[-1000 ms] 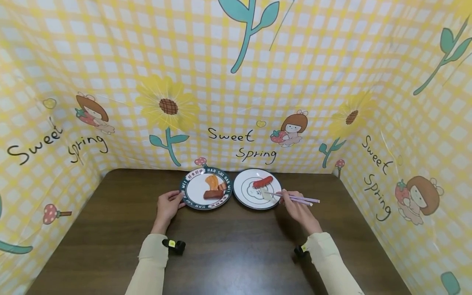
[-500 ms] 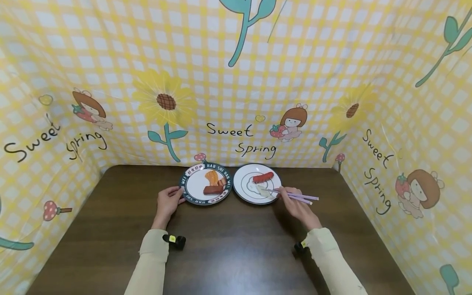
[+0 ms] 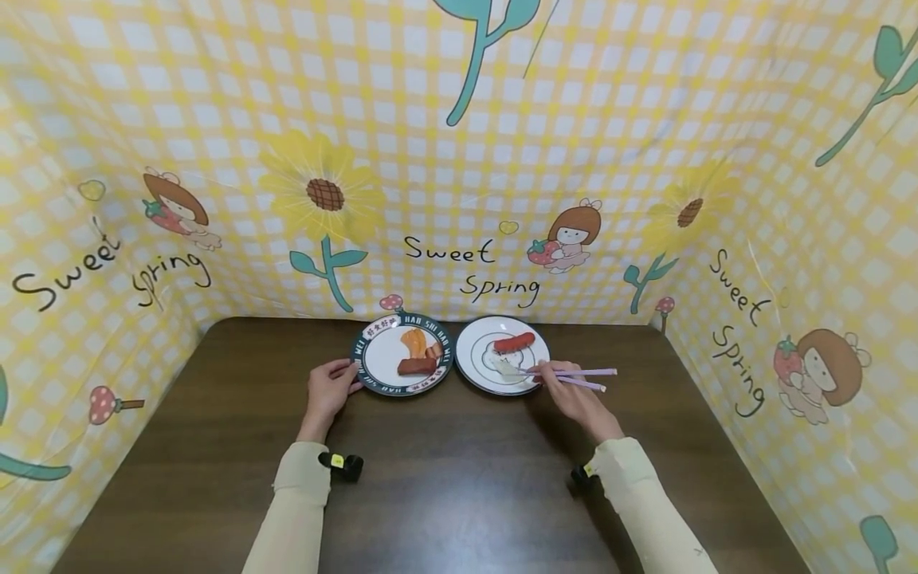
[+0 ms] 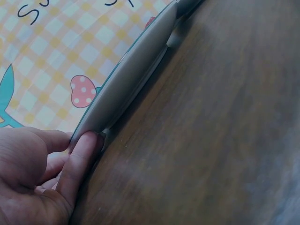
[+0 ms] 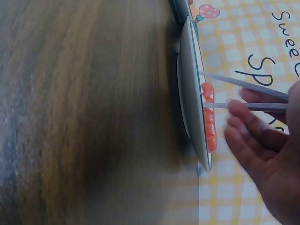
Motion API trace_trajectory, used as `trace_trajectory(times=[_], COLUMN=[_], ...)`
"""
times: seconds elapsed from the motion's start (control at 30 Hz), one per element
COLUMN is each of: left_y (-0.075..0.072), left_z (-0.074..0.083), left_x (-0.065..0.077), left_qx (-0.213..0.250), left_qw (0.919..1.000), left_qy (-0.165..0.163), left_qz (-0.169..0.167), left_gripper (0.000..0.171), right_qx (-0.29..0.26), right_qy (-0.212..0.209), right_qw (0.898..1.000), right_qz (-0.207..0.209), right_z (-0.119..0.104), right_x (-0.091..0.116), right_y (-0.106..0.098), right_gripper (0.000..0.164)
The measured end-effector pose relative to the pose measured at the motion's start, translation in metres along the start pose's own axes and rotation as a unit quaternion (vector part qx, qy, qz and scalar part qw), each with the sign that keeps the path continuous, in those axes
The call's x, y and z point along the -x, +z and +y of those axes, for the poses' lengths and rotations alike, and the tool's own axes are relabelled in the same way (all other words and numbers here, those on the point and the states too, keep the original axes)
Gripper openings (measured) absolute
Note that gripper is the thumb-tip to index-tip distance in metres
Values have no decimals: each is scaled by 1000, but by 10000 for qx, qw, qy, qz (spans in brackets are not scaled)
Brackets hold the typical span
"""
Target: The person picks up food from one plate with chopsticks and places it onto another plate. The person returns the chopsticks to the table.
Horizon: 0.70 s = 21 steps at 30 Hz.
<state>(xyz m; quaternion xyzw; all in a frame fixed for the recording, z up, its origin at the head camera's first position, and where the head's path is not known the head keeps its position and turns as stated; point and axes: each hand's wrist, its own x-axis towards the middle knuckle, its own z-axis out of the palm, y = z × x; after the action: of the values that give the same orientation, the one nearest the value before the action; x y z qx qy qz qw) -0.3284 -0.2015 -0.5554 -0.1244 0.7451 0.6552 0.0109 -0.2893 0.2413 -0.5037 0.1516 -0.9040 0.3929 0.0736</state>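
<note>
My left hand (image 3: 328,395) pinches the left rim of a green-bordered plate (image 3: 380,360); in the left wrist view its thumb and fingers (image 4: 82,152) meet at the plate's edge. On that plate lie a brown meat-like slab (image 3: 417,366), a wavy orange-yellow piece (image 3: 413,343) and a small pinkish-brown piece (image 3: 433,351). My right hand (image 3: 579,405) holds purple chopsticks (image 3: 588,372) over the white plate (image 3: 472,351) beside it. Their pale tips are at a whitish, translucent piece (image 3: 508,367); whether they grip it cannot be told. Above it lies a scored red sausage (image 3: 515,343).
Both plates stand side by side near the back edge of a dark wooden table (image 3: 459,470). A yellow checked cloth (image 3: 459,175) with printed flowers and figures hangs behind and on both sides. Each wrist wears a small black camera.
The chopsticks' rear ends have spread apart, and the whitish piece has shifted slightly left on its plate. My left hand keeps its place at the rim. The head view has tilted a little.
</note>
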Motion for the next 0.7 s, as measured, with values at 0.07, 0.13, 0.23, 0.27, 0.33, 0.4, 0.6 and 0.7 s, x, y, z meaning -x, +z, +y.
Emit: trace_trajectory(times=[0.07, 0.13, 0.23, 0.27, 0.33, 0.4, 0.6, 0.7], left_y=[0, 1, 1, 1, 1, 2, 2, 1], left_z=[0, 0, 0, 0, 1, 2, 3, 2], left_x=[0, -1, 0, 0, 0, 0, 1, 1], left_qx=[2, -7, -19, -26, -32, -30, -21, -21], left_qw=[10000, 10000, 10000, 10000, 10000, 10000, 10000, 10000], left_qy=[-12, -35, -42, -47, -46, -41, -25, -20], left_qz=[15, 33, 22, 22, 24, 31, 31, 46], left_gripper=[51, 51, 52, 52, 51, 51, 52, 51], right_qx=[-138, -199, -415, -491, -566, -629, -595, -568], right_qy=[94, 117, 245, 310, 328, 282, 296, 283], right_qw=[9997, 9993, 9984, 9979, 9976, 9975, 9977, 9978], right_qz=[-164, -280, -306, -287, -222, -178, -136, -179], right_z=[0, 1, 0, 0, -1, -1, 5, 9], right_x=[-1, -2, -3, -4, -6, -8, -12, -13], right_y=[0, 0, -1, -2, -4, -6, -9, -11], right_gripper=[39, 40, 44, 46, 47, 47, 45, 44])
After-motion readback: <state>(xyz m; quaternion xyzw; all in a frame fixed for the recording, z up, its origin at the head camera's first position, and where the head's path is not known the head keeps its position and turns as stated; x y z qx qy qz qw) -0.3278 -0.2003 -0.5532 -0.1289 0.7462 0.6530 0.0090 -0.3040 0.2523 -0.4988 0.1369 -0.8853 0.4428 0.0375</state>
